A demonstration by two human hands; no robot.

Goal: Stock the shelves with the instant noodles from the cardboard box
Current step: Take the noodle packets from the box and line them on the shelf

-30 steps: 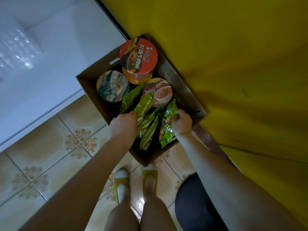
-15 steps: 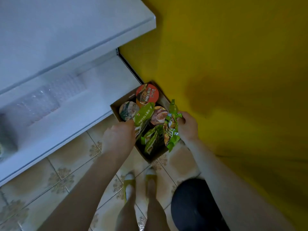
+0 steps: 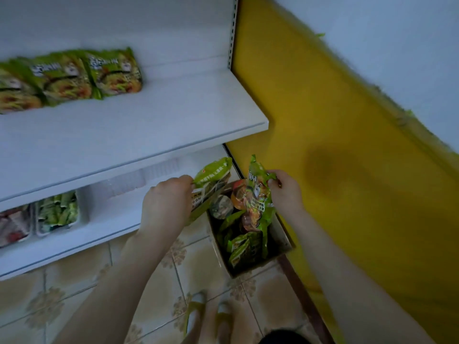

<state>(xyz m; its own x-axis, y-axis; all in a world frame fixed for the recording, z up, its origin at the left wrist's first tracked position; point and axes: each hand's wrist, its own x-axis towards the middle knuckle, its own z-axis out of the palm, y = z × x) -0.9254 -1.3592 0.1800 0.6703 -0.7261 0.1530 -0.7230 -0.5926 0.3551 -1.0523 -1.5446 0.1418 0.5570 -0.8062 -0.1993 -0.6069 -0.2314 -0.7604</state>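
Packets [image 3: 211, 180] green, crinkled (print blurred): left hand [image 3: 165, 202] grips one, right hand [image 3: 285, 192] another.

L hand [image 3: 166, 204] gripping green noodle pkt [image 3: 211, 181], R hand [image 3: 285, 192] gripping second pkt [image 3: 258, 202], cardboard box [image 3: 283, 240] below

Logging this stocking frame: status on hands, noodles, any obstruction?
Left hand grips a green packet; right hand pinches a second packet. Both held over the cardboard box, more noodles inside. Shelf above has free space beside stocked packets; nothing blocking.

Print on noodle packets [image 3: 211, 177] blurred, unreadable.
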